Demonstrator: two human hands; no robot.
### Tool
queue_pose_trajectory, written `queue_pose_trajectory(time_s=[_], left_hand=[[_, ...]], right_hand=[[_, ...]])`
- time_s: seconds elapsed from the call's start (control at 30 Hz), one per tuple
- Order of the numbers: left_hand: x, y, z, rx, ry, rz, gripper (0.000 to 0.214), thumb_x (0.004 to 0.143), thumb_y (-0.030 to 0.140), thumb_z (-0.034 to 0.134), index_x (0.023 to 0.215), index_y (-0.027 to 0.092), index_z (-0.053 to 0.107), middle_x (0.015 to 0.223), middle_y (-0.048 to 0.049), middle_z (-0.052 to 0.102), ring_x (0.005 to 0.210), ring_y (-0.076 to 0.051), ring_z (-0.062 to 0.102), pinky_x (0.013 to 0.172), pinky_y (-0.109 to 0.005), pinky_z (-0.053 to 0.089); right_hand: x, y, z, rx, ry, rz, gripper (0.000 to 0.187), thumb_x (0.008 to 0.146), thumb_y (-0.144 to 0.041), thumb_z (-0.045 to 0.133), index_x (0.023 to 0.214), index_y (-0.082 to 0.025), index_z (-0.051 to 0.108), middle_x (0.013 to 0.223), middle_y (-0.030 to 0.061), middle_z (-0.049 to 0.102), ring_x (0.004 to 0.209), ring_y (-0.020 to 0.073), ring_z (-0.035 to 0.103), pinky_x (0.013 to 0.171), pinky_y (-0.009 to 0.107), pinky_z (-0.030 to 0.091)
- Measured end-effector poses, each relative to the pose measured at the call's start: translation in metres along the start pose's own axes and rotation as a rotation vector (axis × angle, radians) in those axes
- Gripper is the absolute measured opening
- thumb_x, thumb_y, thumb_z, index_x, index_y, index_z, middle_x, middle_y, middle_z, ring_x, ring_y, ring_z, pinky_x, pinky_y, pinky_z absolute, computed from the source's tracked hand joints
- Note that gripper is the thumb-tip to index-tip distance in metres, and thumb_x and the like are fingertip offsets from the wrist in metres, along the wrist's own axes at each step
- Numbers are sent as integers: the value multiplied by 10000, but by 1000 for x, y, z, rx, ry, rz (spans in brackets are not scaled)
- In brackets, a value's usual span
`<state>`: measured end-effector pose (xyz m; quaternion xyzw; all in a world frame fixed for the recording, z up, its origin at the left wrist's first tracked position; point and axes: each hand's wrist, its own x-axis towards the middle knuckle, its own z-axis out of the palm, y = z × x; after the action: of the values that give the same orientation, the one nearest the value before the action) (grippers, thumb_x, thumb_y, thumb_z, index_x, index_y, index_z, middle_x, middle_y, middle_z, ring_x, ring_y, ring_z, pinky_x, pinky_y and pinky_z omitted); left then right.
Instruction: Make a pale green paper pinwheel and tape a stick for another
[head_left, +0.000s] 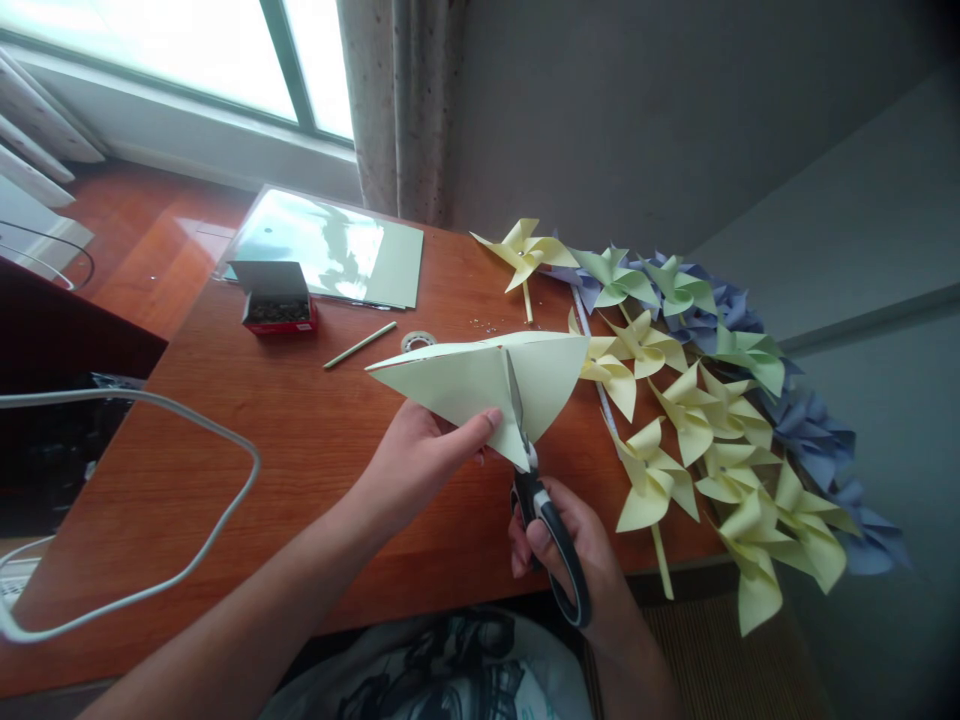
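A folded sheet of pale green paper (442, 380) is raised above the table, pinched between the thumb and fingers of my left hand (435, 450). My right hand (574, 540) grips a pair of scissors (536, 500) with black and grey handles. The blades point away from me, and one lies over the paper's near face, right of my left thumb. Where the other blade runs is hidden by the paper. Part of my left fingers is behind the sheet as well.
Yellow pinwheels (652, 475), green pinwheels (679, 285) and purple ones (814, 435) crowd the table's right side. Left of the paper are a thin green stick (360, 345), a tape roll (418, 342), an open red box (279, 318), a plastic folder (315, 245) and a white cable (251, 470).
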<state>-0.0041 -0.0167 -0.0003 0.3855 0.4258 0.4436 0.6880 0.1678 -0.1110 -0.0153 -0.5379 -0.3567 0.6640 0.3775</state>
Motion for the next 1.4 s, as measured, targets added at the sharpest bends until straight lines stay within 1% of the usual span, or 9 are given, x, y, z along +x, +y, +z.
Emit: queue_pose_trajectory(time_s=[0.27,0.47,0.57,0.63,0.8,0.93,1.1,1.27,1.4], left_hand=[[1,0,0,-26,5,3,86,766,168,770,809,153,698,708,10,708,626,-123,618,568,-195,494],[0,0,0,-1,11,13,121,794,245,770,820,156,692,722,1,705,633,-128,618,572,-204,498],[-1,-2,-2,48,37,31,166,815,302,768,833,153,696,728,-8,696,647,-136,612,583,-216,500],[0,-4,-3,61,64,53,197,820,333,774,847,149,708,784,-25,714,699,-150,631,625,-228,513],[2,-9,-6,-4,118,92,257,829,354,783,981,149,755,1006,-69,768,941,-221,689,822,-287,549],[2,-10,-6,-15,114,92,253,828,343,789,990,150,770,1026,-68,779,961,-232,701,833,-293,554],[2,-11,-6,-18,113,108,266,844,326,778,1056,166,764,1075,-60,782,992,-222,703,863,-288,551],[2,-10,-6,-11,113,94,249,836,339,781,1009,161,774,1061,-64,785,986,-242,713,858,-312,560],[2,-8,-5,-5,109,91,263,837,344,773,1023,158,770,1073,-75,786,1017,-260,711,885,-331,560]], right_hand=[[-1,-2,1,-12,29,5,479,798,-605,753,910,-184,554,657,-39,537,554,103,536,533,225,381],[-1,-4,1,-15,28,5,479,794,-610,754,883,-186,550,657,-41,534,551,98,521,541,229,399],[-1,-3,1,-28,30,3,473,800,-605,751,880,-183,551,667,-37,540,558,97,529,552,231,404],[-1,-2,1,-34,29,4,472,800,-601,753,880,-181,552,669,-38,541,563,97,537,562,231,408],[-1,0,2,-26,22,16,483,786,-607,762,886,-186,547,667,-45,541,557,90,537,567,223,407],[-2,0,2,-28,26,17,491,782,-614,765,889,-186,550,666,-43,553,551,88,540,555,214,401],[-2,-1,1,-36,32,32,489,773,-607,777,867,-187,544,643,-47,544,532,86,531,526,207,382],[-2,-1,1,-33,42,30,487,766,-604,782,856,-189,545,643,-48,539,524,86,527,522,213,381],[-2,0,1,-35,41,25,483,763,-599,784,849,-188,546,634,-49,541,515,84,526,517,210,380]])
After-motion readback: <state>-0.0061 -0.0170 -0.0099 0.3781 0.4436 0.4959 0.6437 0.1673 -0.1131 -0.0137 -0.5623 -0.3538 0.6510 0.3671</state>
